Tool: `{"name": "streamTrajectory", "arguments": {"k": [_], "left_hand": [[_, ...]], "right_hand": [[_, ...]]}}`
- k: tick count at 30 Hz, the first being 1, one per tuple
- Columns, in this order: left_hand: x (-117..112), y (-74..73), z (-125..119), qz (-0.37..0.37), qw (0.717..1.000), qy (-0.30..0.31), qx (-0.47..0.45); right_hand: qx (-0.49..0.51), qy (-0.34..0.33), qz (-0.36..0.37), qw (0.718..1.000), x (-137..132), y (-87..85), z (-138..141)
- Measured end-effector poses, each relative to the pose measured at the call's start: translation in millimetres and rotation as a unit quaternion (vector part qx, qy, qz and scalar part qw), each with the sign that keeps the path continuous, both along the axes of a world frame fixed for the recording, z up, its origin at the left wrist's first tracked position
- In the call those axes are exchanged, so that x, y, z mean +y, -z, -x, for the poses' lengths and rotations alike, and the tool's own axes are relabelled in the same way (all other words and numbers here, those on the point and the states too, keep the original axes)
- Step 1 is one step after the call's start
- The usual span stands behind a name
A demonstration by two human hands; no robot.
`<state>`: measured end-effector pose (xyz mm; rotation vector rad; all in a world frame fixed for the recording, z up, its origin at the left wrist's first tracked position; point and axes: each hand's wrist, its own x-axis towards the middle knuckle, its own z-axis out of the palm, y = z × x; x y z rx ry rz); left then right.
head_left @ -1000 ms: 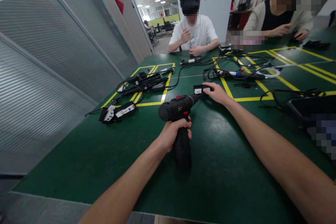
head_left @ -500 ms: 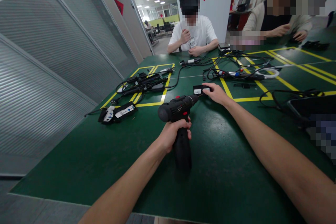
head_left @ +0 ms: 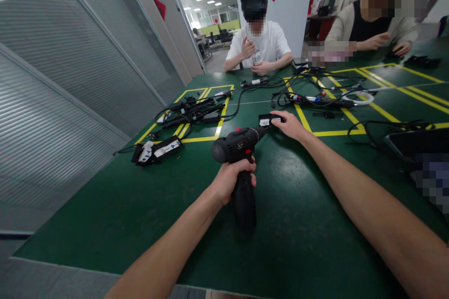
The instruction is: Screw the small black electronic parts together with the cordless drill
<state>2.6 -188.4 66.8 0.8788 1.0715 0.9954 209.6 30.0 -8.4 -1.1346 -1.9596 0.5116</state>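
My left hand [head_left: 229, 180] is wrapped round the grip of a black cordless drill [head_left: 235, 145], which has a red trigger. The drill's chuck points away from me toward a small black box-shaped part [head_left: 265, 120] with a white label. My right hand [head_left: 286, 124] closes its fingers on the right end of that part. The bit at the chuck is thin and lies close to the part; whether it touches cannot be made out.
Black parts with white labels [head_left: 157, 150] lie left on the green table [head_left: 147, 215]. Tangled cables [head_left: 196, 111] and a pen-like tool with cable [head_left: 315, 99] lie beyond. A dark tray-like object [head_left: 416, 147] is at right. Two people sit across the table.
My hands, the drill and the labelled part stay almost still. The view shifts very slightly, and the person at the right moves their head a little.
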Motion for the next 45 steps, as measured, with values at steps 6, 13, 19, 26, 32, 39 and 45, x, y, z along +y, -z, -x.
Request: {"name": "streamTrajectory", "arguments": {"k": [6,13,19,26,32,39,45], "left_hand": [[0.0,-0.4,-0.4,0.004,1.0,-0.004,-0.003],[0.3,2.1,0.4,-0.002,1.0,0.002,0.008],[0.7,1.6,0.4,-0.002,1.0,0.003,0.008],[0.7,-1.1,-2.4,0.001,1.0,0.001,0.018],[0.6,-1.6,-3.5,-0.004,1.0,0.0,0.027],[1.0,-0.2,-2.1,-0.005,1.0,0.006,0.025],[1.2,0.2,-1.2,-0.007,1.0,0.006,0.029]], "right_hand": [[-0.001,0.001,0.002,1.0,0.8,0.3,0.0],[-0.001,-0.001,-0.001,1.0,-0.4,0.1,0.3],[0.0,0.0,-0.004,1.0,0.1,1.5,0.0],[0.002,-0.008,-0.005,1.0,1.0,2.1,-0.5],[0.003,-0.002,-0.004,1.0,1.5,2.2,0.5],[0.002,-0.001,-0.003,1.0,0.2,1.2,0.0],[0.003,-0.003,-0.003,1.0,0.7,1.2,0.1]]}}
